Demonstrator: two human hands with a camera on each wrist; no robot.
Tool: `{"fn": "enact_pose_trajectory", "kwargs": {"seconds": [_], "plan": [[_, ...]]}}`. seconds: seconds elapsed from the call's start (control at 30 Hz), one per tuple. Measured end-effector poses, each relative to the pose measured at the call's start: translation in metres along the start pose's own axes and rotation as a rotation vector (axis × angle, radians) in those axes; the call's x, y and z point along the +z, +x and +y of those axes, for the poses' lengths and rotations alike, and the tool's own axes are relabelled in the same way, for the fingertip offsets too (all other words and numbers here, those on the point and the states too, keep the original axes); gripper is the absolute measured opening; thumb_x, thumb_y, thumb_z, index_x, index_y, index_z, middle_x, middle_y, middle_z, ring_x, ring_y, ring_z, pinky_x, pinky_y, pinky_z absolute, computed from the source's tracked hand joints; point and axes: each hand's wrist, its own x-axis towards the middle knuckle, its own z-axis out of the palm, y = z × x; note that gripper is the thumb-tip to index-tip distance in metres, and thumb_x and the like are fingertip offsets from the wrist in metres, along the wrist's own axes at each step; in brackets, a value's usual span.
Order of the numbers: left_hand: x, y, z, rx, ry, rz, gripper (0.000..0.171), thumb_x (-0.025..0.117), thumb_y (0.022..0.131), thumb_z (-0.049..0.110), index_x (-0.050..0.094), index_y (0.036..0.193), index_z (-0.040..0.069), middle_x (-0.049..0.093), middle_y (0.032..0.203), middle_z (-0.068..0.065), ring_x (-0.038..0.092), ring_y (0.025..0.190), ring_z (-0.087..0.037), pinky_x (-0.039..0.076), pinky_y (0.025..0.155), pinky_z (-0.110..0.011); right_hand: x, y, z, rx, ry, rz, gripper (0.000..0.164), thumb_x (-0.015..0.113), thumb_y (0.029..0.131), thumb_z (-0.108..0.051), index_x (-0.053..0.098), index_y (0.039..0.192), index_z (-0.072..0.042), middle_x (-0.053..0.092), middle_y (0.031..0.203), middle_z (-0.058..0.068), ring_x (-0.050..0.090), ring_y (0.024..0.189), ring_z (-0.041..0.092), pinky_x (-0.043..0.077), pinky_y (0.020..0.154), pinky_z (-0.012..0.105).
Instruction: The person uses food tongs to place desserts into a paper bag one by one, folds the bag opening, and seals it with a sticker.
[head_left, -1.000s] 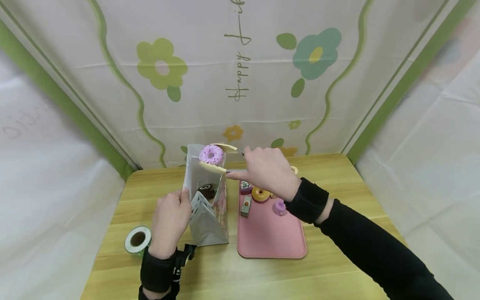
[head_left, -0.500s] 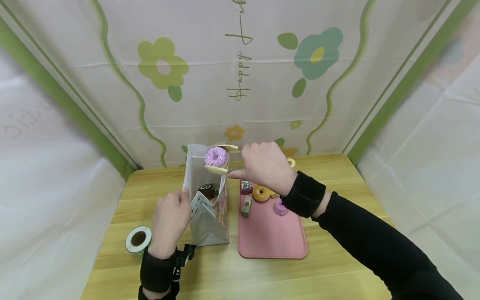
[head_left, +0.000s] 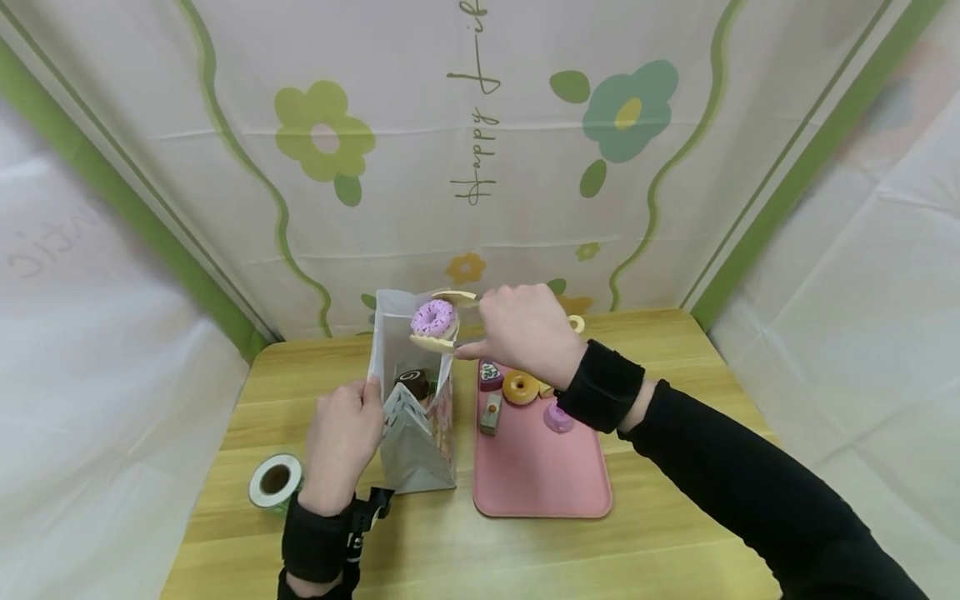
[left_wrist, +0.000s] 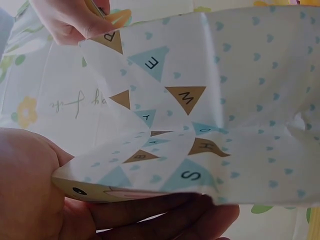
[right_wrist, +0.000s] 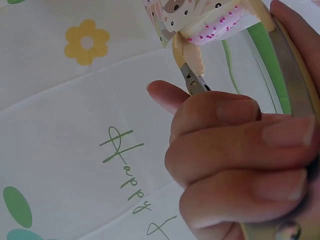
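A purple-frosted toy donut (head_left: 432,319) with dark sprinkles sits between the cream tips of a pair of tongs (head_left: 432,343), over the mouth of a white paper bag (head_left: 416,454). My right hand (head_left: 528,333) grips the tongs. In the right wrist view, fingers curl round the metal tongs (right_wrist: 296,70) beside the donut (right_wrist: 217,25). My left hand (head_left: 345,429) pinches the bag's left rim; in the left wrist view its palm and fingers lie along the bag's printed side (left_wrist: 240,75). A dark swirl-topped cake (head_left: 412,383) shows inside the bag.
Right of the bag lies a pink tray (head_left: 540,475) with a yellow donut (head_left: 520,387), a small rectangular cake (head_left: 491,414), a purple piece (head_left: 491,376) and a pink-purple piece (head_left: 558,417). A tape-like roll (head_left: 275,481) stands left. Printed curtains enclose the table.
The donut and tongs tips have shifted slightly right and lower over the bag. My right hand has moved slightly left, hiding more of the tongs' metal arms. My left hand stays on the rim.
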Motion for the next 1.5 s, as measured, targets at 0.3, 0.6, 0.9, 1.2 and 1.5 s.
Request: {"fn": "enact_pose_trajectory", "kwargs": {"seconds": [0.3,0.6,0.9,1.2,1.5], "plan": [[0.000,0.001,0.000,-0.002,-0.004,0.003,0.042,0.040,0.106,0.029,0.068,0.088,0.001,0.058,0.064,-0.006,0.050,0.050,-0.021,0.036,0.045,-0.035,-0.001,-0.002,0.000,0.006,0.005,-0.028,0.069,0.065,0.075,-0.076,0.035,0.058,-0.016,0.022,0.056,-0.005,0.026,0.045,0.010,0.022,0.041,0.027],[-0.001,0.000,-0.001,-0.010,-0.006,-0.016,0.044,0.038,0.106,0.029,0.065,0.084,0.003,0.055,0.063,-0.006,0.048,0.050,-0.021,0.035,0.046,-0.035,-0.006,-0.006,0.000,0.017,0.000,0.001,0.070,0.062,0.075,-0.079,0.036,0.058,-0.015,0.023,0.056,-0.005,0.028,0.043,0.010,0.023,0.041,0.028],[-0.003,0.000,-0.003,-0.008,-0.004,0.002,0.042,0.040,0.106,0.027,0.067,0.089,0.001,0.057,0.064,-0.007,0.049,0.051,-0.022,0.036,0.046,-0.035,-0.005,-0.029,0.007,0.172,0.059,-0.033,0.074,0.051,0.078,-0.083,0.052,0.077,-0.009,0.041,0.052,0.000,0.043,0.042,0.017,0.036,0.039,0.033],[-0.005,0.000,-0.005,-0.021,-0.004,0.001,0.043,0.039,0.106,0.030,0.064,0.084,0.003,0.051,0.062,-0.007,0.046,0.050,-0.022,0.034,0.046,-0.035,0.018,-0.070,0.023,0.439,0.321,-0.098,0.100,0.037,0.066,-0.097,0.055,0.100,-0.006,0.048,0.059,0.002,0.047,0.047,0.019,0.037,0.041,0.034],[-0.002,-0.002,-0.007,-0.020,-0.001,0.022,0.043,0.040,0.106,0.028,0.059,0.074,0.006,0.048,0.059,-0.007,0.045,0.050,-0.022,0.033,0.048,-0.035,0.065,-0.120,0.044,0.592,0.428,-0.130,0.092,0.040,0.072,-0.092,0.056,0.088,-0.003,0.045,0.060,0.006,0.045,0.049,0.020,0.034,0.039,0.034]]}}
